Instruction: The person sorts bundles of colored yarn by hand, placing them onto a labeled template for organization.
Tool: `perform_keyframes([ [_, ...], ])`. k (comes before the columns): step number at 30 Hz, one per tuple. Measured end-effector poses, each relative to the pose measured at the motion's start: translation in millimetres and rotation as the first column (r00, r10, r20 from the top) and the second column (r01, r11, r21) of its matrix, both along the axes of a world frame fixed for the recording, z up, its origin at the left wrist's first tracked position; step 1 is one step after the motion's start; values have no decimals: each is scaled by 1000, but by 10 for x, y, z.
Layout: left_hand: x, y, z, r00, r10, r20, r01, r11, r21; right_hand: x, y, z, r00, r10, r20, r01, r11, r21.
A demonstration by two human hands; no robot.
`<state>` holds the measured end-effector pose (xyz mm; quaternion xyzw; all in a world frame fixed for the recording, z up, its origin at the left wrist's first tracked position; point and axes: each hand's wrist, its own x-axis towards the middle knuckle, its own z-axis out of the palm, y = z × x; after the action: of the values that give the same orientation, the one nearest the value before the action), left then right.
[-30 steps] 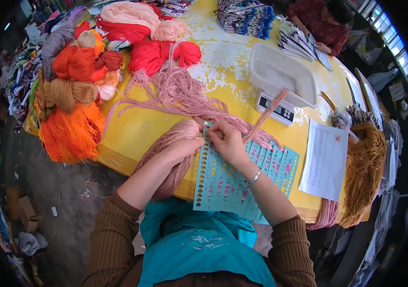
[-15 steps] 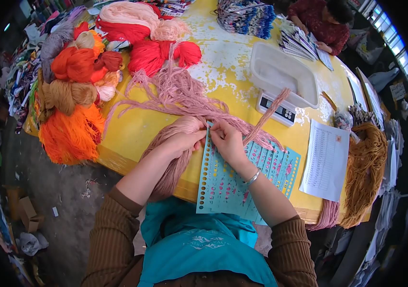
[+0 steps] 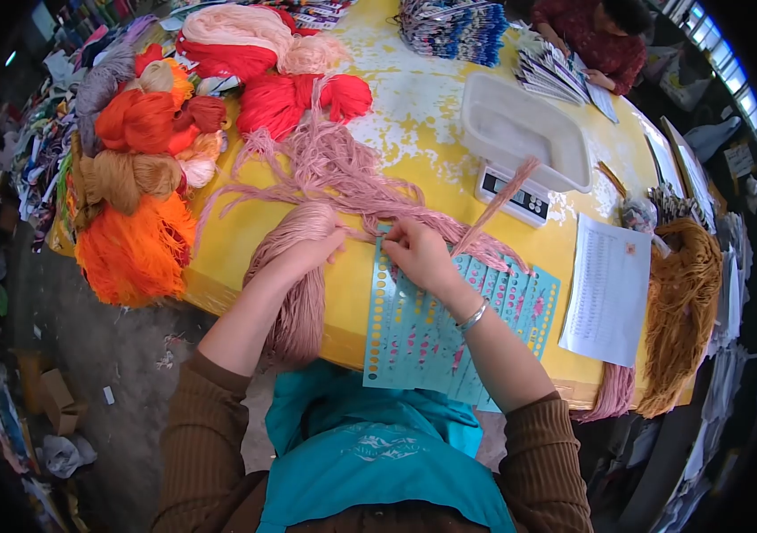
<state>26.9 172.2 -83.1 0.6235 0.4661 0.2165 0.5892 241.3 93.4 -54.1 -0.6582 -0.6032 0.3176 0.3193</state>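
Observation:
My left hand (image 3: 323, 249) is closed around a thick skein of dusty-pink thread (image 3: 294, 298) that hangs over the table's front edge. A few strands run from it toward my right hand (image 3: 418, 253), whose fingers are pinched at the top corner of a turquoise punched card (image 3: 378, 333). What lies between those fingertips is too small to make out. Several more turquoise cards (image 3: 458, 346) with pink marks and holes lie fanned beneath my right forearm. Loose pink thread (image 3: 343, 169) spreads behind both hands, and one pink bundle (image 3: 503, 204) slants up across the scale.
Red, orange and brown skeins (image 3: 130, 178) are heaped at the left. A clear plastic tub (image 3: 525, 133) sits on a digital scale (image 3: 516, 197). On the right are a printed sheet (image 3: 605, 289) and ochre thread (image 3: 685, 311). Another person (image 3: 587, 44) handles cards across the table (image 3: 414, 107).
My left hand has moved left with the pink skein, away from my right hand. My right hand stays near the card's top corner, and the gap between the hands is wider.

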Motion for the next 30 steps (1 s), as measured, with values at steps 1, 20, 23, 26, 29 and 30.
perform_keyframes([
  [1, 40, -29, 160, 1000, 1, -2, -1, 1000, 0, -2, 0, 1, 1000, 1, -2, -1, 1000, 0],
  [20, 209, -183, 384, 970, 40, 241, 53, 929, -367, -82, -8, 109, 998, -30, 60, 34, 998, -60],
  [23, 297, -287, 539, 937, -117, 329, 226, 922, -316, -59, -6, 46, 997, -30, 67, 33, 999, -40],
  [26, 336, -301, 575, 945, -75, 318, 219, 868, -446, -34, 29, -11, 995, -54, -88, 49, 997, -59],
  [29, 432, -266, 409, 979, -64, 194, 120, 949, -292, 11, 34, 18, 984, -38, -175, 25, 997, -75],
  [30, 484, -249, 443, 985, -166, 43, 171, 972, -159, 26, 30, 27, 993, 1, -122, -8, 998, -57],
])
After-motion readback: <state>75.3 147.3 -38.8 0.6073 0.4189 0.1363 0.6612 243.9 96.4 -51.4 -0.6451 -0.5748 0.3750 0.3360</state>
